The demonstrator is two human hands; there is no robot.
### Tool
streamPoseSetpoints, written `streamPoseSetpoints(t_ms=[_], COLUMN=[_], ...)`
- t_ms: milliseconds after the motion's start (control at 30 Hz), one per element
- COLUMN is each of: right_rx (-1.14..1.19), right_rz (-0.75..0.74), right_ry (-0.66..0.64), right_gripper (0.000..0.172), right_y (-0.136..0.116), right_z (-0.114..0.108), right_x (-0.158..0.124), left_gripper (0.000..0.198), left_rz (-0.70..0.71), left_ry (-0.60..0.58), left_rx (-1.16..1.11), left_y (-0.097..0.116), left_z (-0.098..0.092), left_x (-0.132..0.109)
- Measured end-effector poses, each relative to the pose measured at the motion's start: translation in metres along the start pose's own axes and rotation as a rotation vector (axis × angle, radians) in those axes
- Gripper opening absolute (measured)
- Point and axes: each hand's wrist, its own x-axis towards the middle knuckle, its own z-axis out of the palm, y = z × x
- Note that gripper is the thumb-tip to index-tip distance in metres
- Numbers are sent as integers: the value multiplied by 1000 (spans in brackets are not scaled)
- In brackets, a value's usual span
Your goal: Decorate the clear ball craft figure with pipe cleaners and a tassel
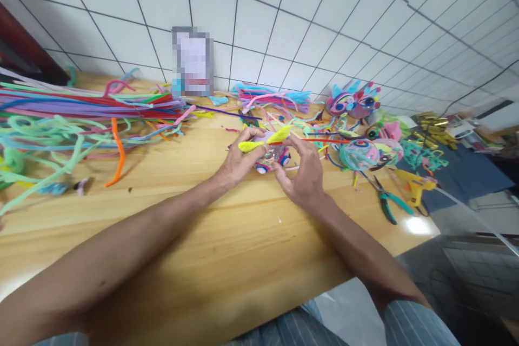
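Note:
Both my hands are around a small round pipe-cleaner ornament (266,163) with pink, blue and white coils and a shiny part on its top side. My left hand (238,159) grips it from the left, with a bright yellow fuzzy strip (279,134) above the thumb and fingers. On the other side, my right hand (305,173) curves round the ornament, its thumb low near a coiled eye and its forefinger at the top. The fingers partly hide the ornament, so where the yellow strip joins it cannot be made out.
Loose pipe cleaners (121,102) cover the wooden table's left side; a bundle (271,96) lies behind my hands. Coiled fish-like ornaments (359,154) stand at right, near green-handled pliers (391,200) and a yellow glue gun (417,185) with a cord. A tiled wall rises behind.

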Motion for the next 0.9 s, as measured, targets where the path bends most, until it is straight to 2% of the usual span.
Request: streamPoseSetpoints(t_ms=[100,400,767,900], right_rx=[11,-20,3,16], right_rz=[-29,-41,40,57], right_ry=[2,-139,-193,-169], right_gripper=[63,48,54,53], right_y=[3,2,-4,-6], right_z=[-1,0,2,3], right_x=[-4,-6,-9,-9], left_gripper=[32,33,35,39], left_rz=[-1,-16,-22,-4], left_ry=[-3,-6,-23,-45], left_rx=[-18,0,3,-14], left_y=[-1,3,0,-1], left_z=[0,-1,-2,-3], left_x=[0,0,0,-1])
